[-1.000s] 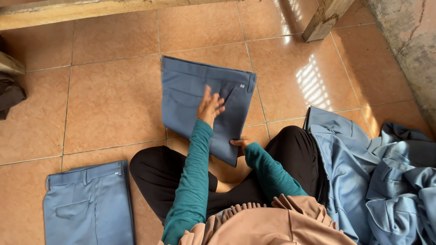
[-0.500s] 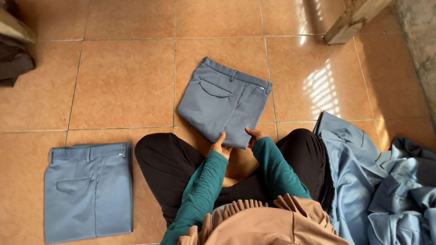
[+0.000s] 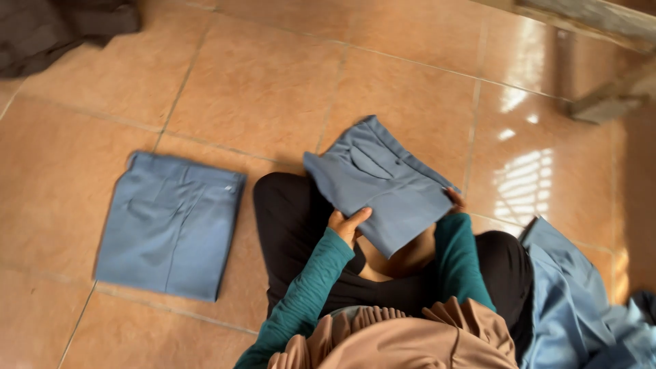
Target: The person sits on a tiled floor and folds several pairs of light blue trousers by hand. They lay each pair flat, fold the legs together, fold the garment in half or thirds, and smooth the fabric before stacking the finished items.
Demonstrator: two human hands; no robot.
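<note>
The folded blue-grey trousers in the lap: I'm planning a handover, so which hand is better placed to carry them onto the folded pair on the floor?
Probably the left hand. It grips the folded blue-grey trousers on the side nearer the other folded blue pair on the tiles; the right hand is mostly hidden behind them.

Both hands, left and right, grip folded blue trousers above lap; second folded pair on tile floor.
</note>
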